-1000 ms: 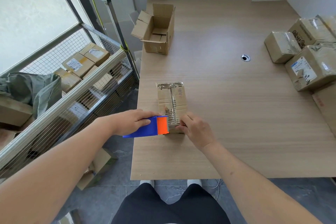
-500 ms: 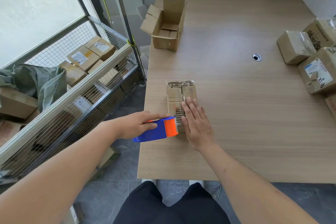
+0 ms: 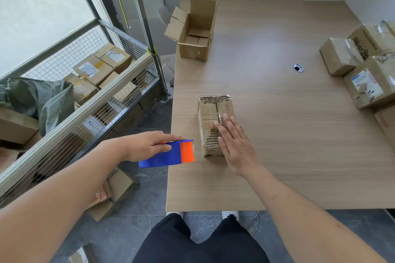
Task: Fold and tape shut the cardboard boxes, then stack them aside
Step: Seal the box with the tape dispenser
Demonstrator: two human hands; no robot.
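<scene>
Near the table [image 3: 277,156] front edge, taped box [image 3: 215,124] pressed under flat, straight-fingered right hand [image 3: 235,147]; just left, apart from it, tape dispenser [image 3: 171,153] gripped in left hand [image 3: 145,145].

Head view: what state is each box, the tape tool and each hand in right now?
Near box: closed, taped, lying on the table.
Far box: flaps open, untaped.
Tape tool: held off the box.
Left hand: grips the tape tool.
Right hand: flat on the near box.

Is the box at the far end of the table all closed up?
No, the far box stands with its flaps open, so you can see down inside it.
</scene>
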